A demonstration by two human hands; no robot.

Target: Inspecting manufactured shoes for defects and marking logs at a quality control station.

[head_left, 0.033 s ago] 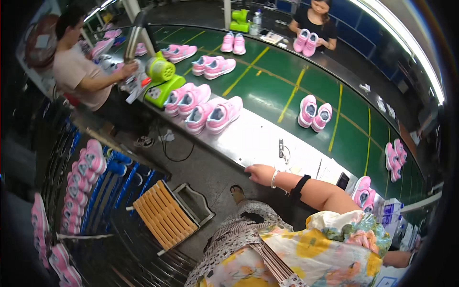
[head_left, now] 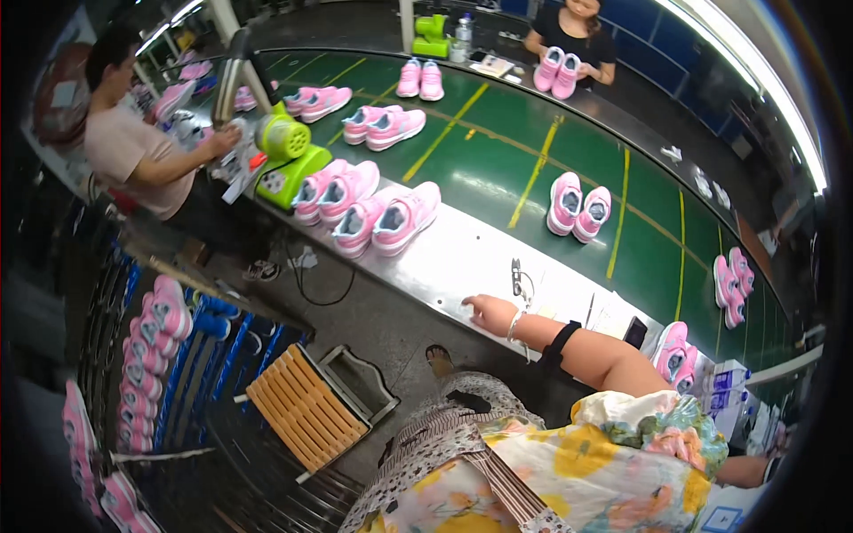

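Observation:
My left hand [head_left: 491, 313] hovers at the near edge of the metal ledge, its fingers loosely bent and partly spread, with nothing visible in them. A bracelet circles its wrist and a black band the forearm. My right forearm shows at the lower right; its hand is lost in the dark rim. Beyond my left hand lies a small dark tool with a cord [head_left: 517, 277]. Left of it, pink sneakers [head_left: 406, 219] stand on the ledge, with another pair [head_left: 336, 191] behind. A pink pair [head_left: 578, 209] stands on the green conveyor [head_left: 498, 169]. More pink shoes [head_left: 677, 357] stand near my elbow.
A green blower machine [head_left: 284, 147] stands on the ledge; a co-worker [head_left: 133, 151] is beside it. Across the conveyor another person holds pink sneakers [head_left: 557, 73]. A slatted wooden stool [head_left: 306, 404] and a blue rack of shoes [head_left: 164, 342] stand at left. A phone [head_left: 635, 331] lies by papers.
The view has shifted slightly, so most things sit a little further left. My left hand has loosened from a more closed shape, its fingers now reaching over the ledge edge.

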